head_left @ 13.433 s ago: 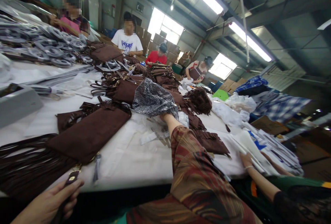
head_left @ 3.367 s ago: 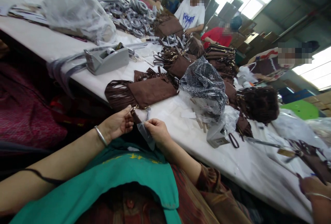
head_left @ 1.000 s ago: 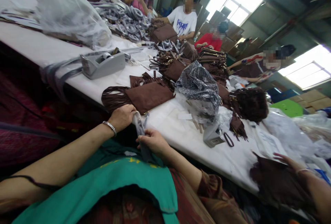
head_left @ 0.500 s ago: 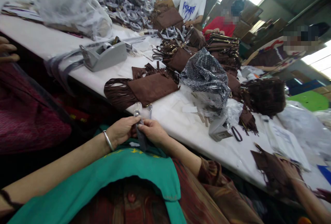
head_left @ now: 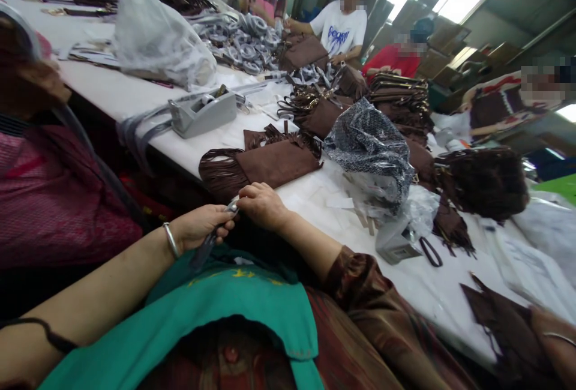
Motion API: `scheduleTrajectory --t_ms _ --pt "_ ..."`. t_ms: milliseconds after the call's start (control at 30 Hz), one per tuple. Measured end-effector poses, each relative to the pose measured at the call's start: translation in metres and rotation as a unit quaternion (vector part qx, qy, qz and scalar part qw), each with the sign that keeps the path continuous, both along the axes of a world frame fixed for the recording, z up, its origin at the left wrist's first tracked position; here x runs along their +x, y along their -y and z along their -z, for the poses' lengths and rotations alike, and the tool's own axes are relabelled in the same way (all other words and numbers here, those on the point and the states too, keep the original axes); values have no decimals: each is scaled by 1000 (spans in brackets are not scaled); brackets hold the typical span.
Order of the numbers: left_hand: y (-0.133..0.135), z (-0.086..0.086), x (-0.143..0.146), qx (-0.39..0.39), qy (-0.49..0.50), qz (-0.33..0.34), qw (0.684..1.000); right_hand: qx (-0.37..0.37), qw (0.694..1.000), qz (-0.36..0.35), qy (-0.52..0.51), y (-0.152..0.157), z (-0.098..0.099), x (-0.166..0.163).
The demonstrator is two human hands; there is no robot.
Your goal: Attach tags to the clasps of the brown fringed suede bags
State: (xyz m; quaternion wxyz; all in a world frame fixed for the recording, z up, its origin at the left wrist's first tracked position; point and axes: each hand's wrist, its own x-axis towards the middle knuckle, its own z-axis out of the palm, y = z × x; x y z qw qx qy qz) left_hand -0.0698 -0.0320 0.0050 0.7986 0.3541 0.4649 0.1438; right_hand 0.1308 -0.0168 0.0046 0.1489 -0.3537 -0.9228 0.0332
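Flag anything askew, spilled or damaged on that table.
Grey wrapped straps droop over the near edge of the table, half off the tabletop, which looks untidy. The brown bag's fringe also reaches that edge. I see no spill or damage.

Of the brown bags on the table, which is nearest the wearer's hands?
The flat fringed bag just beyond the right hand, its long fringe toward picture left; the other brown bags lie farther back or off to the right.

Matt suede-like fringed bag [head_left: 281, 164], glossy plastic-wrapped strap [head_left: 206, 250], smooth plastic tape dispenser [head_left: 206, 117]
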Motion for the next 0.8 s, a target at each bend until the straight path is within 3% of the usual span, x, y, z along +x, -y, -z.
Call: scheduleTrajectory --t_ms 100,167,233,300,367,467,567,700,800 --pt "6 6 1 156 -114 24 981 5 998 -39 58 -9 1 -4" --pt "9 10 2 324 -232 61 915 -8 994 -58 88 -12 -2 -6" --pt "12 13 4 443 -341 106 822 -27 991 -69 114 -15 -7 -9" --pt "13 16 7 481 -413 142 760 -45 989 -69 124 -18 -10 -12" --pt "13 19 8 482 -441 163 739 -56 989 -67 120 -21 -10 -15" --pt "10 20 8 486 -401 147 763 -63 988 -73 117 -23 -8 -15" --pt "8 21 8 439 -292 91 845 -51 988 -86 117 -22 -4 -13" --pt "10 18 8 224 -153 13 962 -18 989 -100 107 -18 2 -10" --pt "10 13 8 84 -32 -37 995 4 991 -89 99 -15 7 -7"
